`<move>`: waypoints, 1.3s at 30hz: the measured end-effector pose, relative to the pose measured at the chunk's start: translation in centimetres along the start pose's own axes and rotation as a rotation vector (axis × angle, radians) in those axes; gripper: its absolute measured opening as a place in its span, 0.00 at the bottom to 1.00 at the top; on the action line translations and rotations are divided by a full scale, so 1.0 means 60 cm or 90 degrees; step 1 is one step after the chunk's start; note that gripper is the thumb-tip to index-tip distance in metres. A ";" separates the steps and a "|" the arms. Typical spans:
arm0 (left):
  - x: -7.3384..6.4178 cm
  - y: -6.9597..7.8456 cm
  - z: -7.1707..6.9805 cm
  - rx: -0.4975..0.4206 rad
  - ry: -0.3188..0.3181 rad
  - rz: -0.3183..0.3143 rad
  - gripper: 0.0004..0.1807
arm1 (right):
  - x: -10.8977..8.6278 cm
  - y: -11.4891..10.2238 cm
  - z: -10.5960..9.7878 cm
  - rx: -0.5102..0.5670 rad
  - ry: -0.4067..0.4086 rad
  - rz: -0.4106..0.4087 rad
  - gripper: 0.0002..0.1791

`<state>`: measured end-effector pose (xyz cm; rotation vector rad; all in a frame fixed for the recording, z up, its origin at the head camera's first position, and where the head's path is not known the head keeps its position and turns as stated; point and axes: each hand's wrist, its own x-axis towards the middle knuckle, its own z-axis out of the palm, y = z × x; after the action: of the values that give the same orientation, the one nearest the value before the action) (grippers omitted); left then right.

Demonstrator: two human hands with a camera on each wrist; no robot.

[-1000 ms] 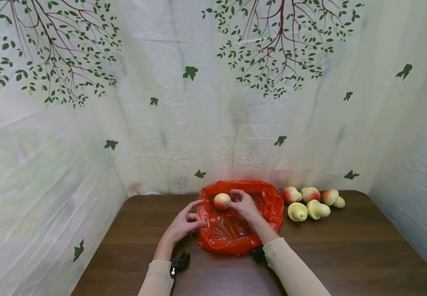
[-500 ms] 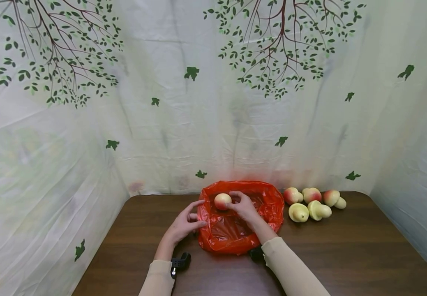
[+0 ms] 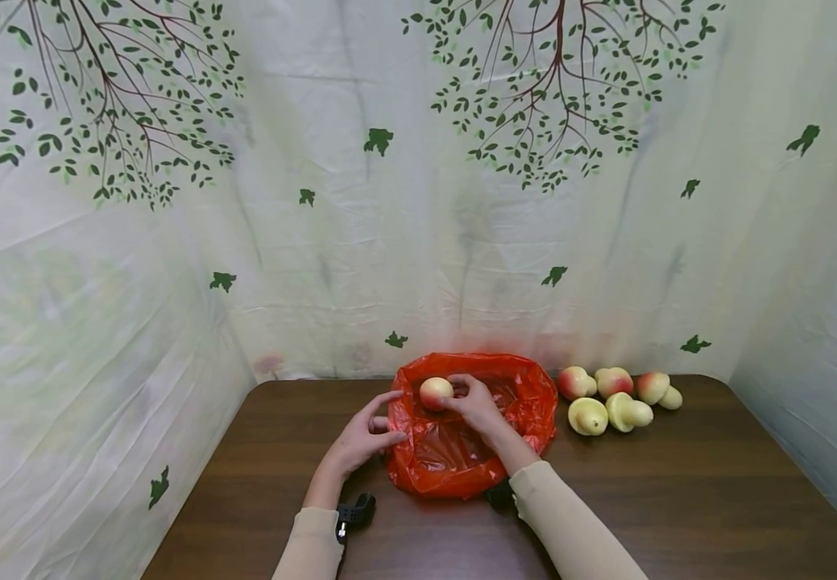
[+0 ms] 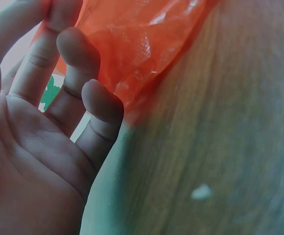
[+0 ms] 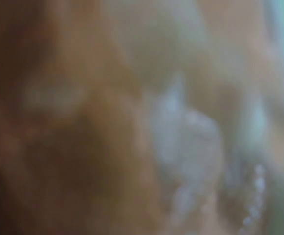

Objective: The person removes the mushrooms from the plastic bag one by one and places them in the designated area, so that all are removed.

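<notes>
A red plastic bag stands open-mouthed on the table. At its left rim is my left hand, thumb and index finger over the edge, other fingers along the outside. The left wrist view has those curved fingers against the thin red plastic. Over the bag's opening, my right hand pinches a mushroom by its right side. Its rounded cap is cream and red; no stem shows from here. The right wrist view is too blurred to make out the hold.
Several more mushrooms lie right of the bag, some with red-and-cream caps, others pale yellow. The brown wooden table ends at a leaf-printed white curtain. A black device sits at the left wrist.
Both hands, the bag and the pinched mushroom keep their places. Only the head view has shifted very slightly.
</notes>
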<state>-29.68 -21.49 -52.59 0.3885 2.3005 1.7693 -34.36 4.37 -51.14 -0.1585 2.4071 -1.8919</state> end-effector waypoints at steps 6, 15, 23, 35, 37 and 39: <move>0.000 0.000 0.000 0.000 0.000 -0.002 0.39 | -0.002 0.000 0.006 -0.005 0.009 -0.008 0.25; 0.000 -0.002 -0.004 0.007 -0.005 0.010 0.39 | 0.001 0.000 0.011 -0.017 0.017 0.008 0.24; 0.000 -0.003 -0.005 0.009 -0.011 0.016 0.39 | 0.005 -0.001 0.017 -0.028 0.016 0.020 0.25; 0.001 -0.003 -0.005 0.009 -0.011 0.006 0.39 | 0.010 0.003 0.028 -0.043 0.019 0.008 0.24; 0.001 -0.002 -0.005 0.009 -0.010 0.004 0.39 | 0.009 0.003 0.030 -0.043 0.019 0.011 0.23; 0.000 -0.001 -0.004 0.008 -0.010 0.003 0.39 | 0.007 0.001 0.032 -0.046 0.021 0.016 0.22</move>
<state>-29.79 -21.75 -52.61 0.4087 2.3039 1.7480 -34.55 2.48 -51.67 -0.1028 2.4876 -1.8128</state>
